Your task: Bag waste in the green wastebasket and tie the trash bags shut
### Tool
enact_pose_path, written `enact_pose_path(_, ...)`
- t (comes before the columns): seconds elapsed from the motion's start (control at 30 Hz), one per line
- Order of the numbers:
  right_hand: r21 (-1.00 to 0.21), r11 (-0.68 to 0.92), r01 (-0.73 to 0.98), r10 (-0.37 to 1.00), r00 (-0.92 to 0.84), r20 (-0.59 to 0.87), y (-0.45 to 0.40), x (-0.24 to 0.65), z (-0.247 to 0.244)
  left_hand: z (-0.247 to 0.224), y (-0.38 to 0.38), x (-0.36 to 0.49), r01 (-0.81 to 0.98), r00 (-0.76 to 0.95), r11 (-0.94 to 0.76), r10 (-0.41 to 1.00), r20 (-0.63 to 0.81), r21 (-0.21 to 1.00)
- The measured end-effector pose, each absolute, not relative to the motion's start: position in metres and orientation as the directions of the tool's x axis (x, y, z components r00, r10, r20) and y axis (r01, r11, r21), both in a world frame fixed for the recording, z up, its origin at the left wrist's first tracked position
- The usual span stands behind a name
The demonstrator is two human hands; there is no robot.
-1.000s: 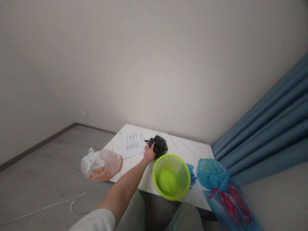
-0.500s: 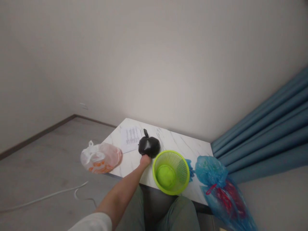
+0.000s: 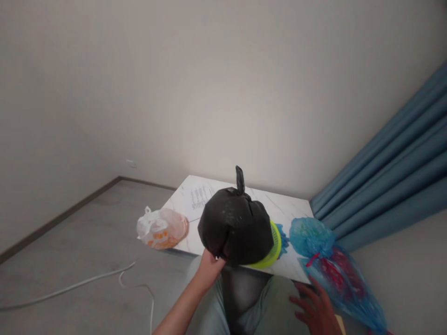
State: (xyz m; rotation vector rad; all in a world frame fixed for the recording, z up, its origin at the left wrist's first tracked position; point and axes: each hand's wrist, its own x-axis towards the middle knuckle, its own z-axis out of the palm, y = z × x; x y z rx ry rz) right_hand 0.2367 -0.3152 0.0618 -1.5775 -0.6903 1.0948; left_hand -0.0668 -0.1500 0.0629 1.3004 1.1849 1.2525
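Observation:
My left hand (image 3: pixel 208 270) is shut on the underside of a knotted black plastic bag (image 3: pixel 234 228), which it holds up close to me, with the knot's tail pointing upward. The bag hides most of a lime-green mesh basket (image 3: pixel 268 255), and only a sliver of its rim shows. My right hand (image 3: pixel 313 309) is low at the lower right, fingers apart and holding nothing. It is near the table's front edge and a blue plastic bag (image 3: pixel 333 260) with red contents.
A white marble-pattern table (image 3: pixel 289 209) holds a printed sheet of paper (image 3: pixel 197 197) and a crumpled blue item (image 3: pixel 282 241). A white and orange plastic bag (image 3: pixel 162 228) lies at its left corner. A white cable (image 3: pixel 80 284) runs over the grey floor. Blue curtains (image 3: pixel 384 158) hang on the right.
The black bag has risen off the table toward me in my left hand, and it now covers most of the basket. My right hand has come into view at the lower right.

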Motion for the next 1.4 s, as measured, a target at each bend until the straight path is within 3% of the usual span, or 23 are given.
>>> enact_pose_path(0.07, -0.974, -0.184, -0.131, 0.906, 0.361, -0.220, -0.291, 0.222, 0.090, 0.076, -0.178, -0.065, 0.091, 0.122, -0.103, 0.988, 0.091, 0.991)
enact_pose_path(0.17, -0.996, -0.092, 0.020, 0.955, 0.286, -0.082, -0.265, 0.199, 0.134, 0.098, -0.206, -0.064, 0.172, 0.267, -0.126, 0.961, 0.077, 0.977)
enact_pose_path(0.33, -0.973, -0.065, 0.224, 0.998, 0.033, -0.059, -0.253, 0.170, 0.169, 0.114, -0.212, -0.079, 0.166, 0.381, -0.185, 0.918, 0.110, 0.968)
enact_pose_path(0.47, -0.945, -0.069, 0.320, 0.996, 0.073, -0.048, -0.263, 0.168, 0.167, 0.117, -0.189, -0.107, 0.231, 0.356, -0.246, 0.922, 0.153, 0.941)
enact_pose_path(0.63, -0.864, 0.032, 0.503, 0.983, 0.143, 0.119, -0.276, 0.172, 0.166, 0.163, -0.182, -0.117, 0.170, 0.289, -0.292, 0.928, 0.235, 0.941)
enact_pose_path(0.8, -0.803, 0.094, 0.588, 0.971, 0.124, 0.204, -0.285, 0.154, 0.172, 0.215, -0.219, -0.079, 0.162, 0.591, -0.336, 0.786, 0.181, 0.928)
enact_pose_path(0.87, -0.797, 0.124, 0.591, 0.970, 0.098, 0.223, -0.290, 0.146, 0.176, 0.220, -0.230, -0.063, 0.172, 0.632, -0.340, 0.758, 0.161, 0.924)
enact_pose_path(1.07, -0.727, 0.167, 0.665, 0.973, 0.007, 0.231, -0.300, 0.153, 0.180, 0.202, -0.228, -0.051, 0.200, 0.614, -0.320, 0.777, 0.136, 0.926)
enact_pose_path(1.3, -0.664, 0.138, 0.735, 0.954, 0.082, 0.288, -0.294, 0.199, 0.176, 0.178, -0.208, -0.077, 0.302, 0.387, -0.226, 0.917, 0.097, 0.926)
enact_pose_path(1.4, -0.701, 0.114, 0.704, 0.936, 0.161, 0.314, -0.295, 0.206, 0.180, 0.179, -0.207, -0.081, 0.305, 0.443, -0.181, 0.896, 0.029, 0.935)
